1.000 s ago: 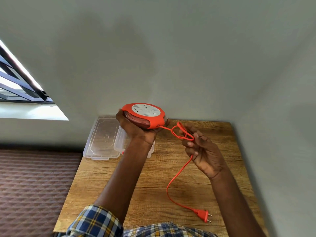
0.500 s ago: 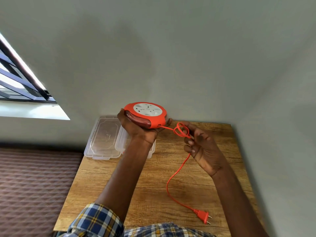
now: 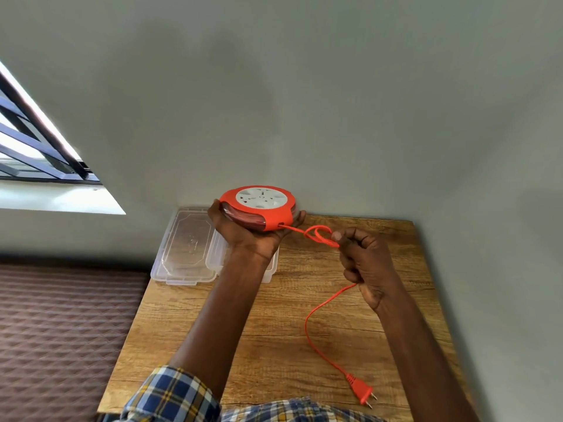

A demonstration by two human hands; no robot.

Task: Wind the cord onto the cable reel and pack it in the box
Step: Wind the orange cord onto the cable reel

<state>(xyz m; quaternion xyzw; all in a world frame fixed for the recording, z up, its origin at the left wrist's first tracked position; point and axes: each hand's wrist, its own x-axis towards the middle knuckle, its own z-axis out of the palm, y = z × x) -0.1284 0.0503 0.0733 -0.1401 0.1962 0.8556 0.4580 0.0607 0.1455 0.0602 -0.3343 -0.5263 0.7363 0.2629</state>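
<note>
You're mid-wind: your left hand (image 3: 253, 229) cups the orange cable reel (image 3: 259, 210) above the table's (image 3: 274, 345) far edge, and your right hand (image 3: 367, 266) is closed around the cord (image 3: 316, 318) just past a small loop (image 3: 318, 234) at the reel's outlet. Clear that loop first — it looks likely to snag — then feed the slack in; the plug (image 3: 361, 391) lies at the near edge, and the clear box (image 3: 271, 269) and lid (image 3: 185, 248) wait under your left wrist.

One reel (image 3: 259, 208), one cord (image 3: 316, 312), one plug (image 3: 361, 391), one box (image 3: 189, 251), two hands (image 3: 243, 229).
</note>
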